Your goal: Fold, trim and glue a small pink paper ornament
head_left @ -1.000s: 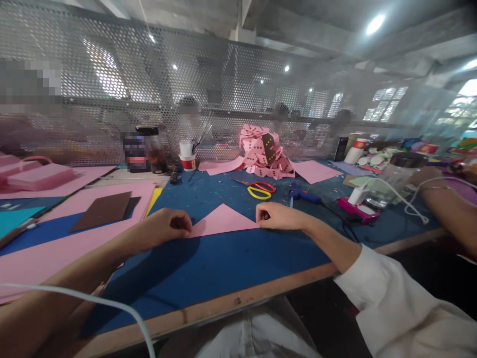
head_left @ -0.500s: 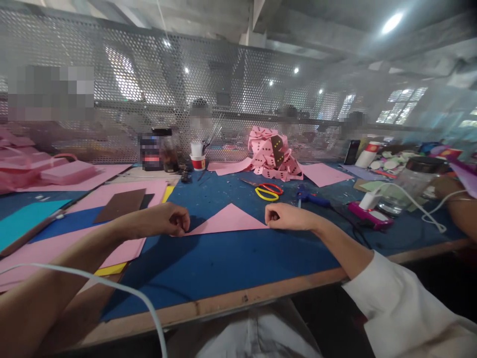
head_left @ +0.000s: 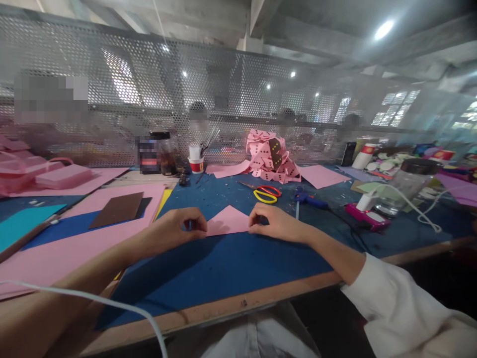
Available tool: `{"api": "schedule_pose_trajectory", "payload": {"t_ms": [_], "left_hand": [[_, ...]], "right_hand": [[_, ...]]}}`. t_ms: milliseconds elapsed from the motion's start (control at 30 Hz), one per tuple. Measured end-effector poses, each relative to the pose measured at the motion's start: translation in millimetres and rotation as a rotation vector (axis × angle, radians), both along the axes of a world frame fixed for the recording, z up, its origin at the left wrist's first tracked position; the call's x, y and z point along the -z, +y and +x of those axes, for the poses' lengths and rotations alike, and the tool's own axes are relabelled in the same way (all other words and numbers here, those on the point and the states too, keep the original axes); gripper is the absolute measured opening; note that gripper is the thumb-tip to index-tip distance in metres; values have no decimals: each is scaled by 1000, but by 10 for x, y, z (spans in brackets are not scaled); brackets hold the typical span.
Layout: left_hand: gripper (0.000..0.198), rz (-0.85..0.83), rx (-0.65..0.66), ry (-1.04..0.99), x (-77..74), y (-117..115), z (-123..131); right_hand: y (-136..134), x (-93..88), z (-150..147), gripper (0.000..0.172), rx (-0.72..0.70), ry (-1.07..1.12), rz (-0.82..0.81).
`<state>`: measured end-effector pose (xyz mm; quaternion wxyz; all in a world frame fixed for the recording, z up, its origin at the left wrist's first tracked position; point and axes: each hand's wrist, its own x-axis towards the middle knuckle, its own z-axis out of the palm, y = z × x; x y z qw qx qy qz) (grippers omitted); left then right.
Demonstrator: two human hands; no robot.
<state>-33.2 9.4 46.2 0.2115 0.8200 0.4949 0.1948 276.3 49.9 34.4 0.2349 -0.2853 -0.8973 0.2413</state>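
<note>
A pink paper triangle (head_left: 228,222) lies on the blue mat (head_left: 223,278), its point facing away from me and its long edge toward me. My left hand (head_left: 186,224) pinches the paper near the left part of that edge. On the other side my right hand (head_left: 270,221) pinches it near the right part. The outer corners are hidden behind my fingers. Beyond the paper lie scissors (head_left: 265,194) with red and yellow handles, and a blue glue gun (head_left: 311,199) rests to their right.
A pile of pink dotted paper pieces (head_left: 263,154) stands at the back. Paper sheets and a brown piece (head_left: 117,209) lie left. To the right are a magenta power strip (head_left: 367,218) and a clear jar (head_left: 402,186). A white cable (head_left: 93,297) crosses my left forearm.
Both hands have moved inward along the pink paper triangle's near edge and are now closer together, covering more of its sides. The view has shifted slightly.
</note>
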Motion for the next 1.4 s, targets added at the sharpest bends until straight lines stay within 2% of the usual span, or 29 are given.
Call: {"api": "schedule_pose_trajectory", "payload": {"t_ms": [100, 233, 767, 933, 1200, 1400], "left_hand": [[14, 50, 50, -4, 111, -35, 106], [13, 94, 55, 24, 200, -19, 134], [14, 328, 119, 159, 278, -35, 138], [11, 273, 86, 126, 257, -48, 168], [16, 125, 5, 57, 221, -23, 150], [20, 119, -7, 40, 224, -1, 136]], "right_hand": [[-18, 73, -45, 12, -17, -54, 92], [-2, 134, -50, 10, -17, -93, 191], [20, 178, -85, 14, -36, -204, 481], [-15, 151, -79, 11, -53, -180, 375], [-16, 105, -71, 14, 50, -170, 140], [-7, 124, -89, 12, 97, -147, 113]]}}
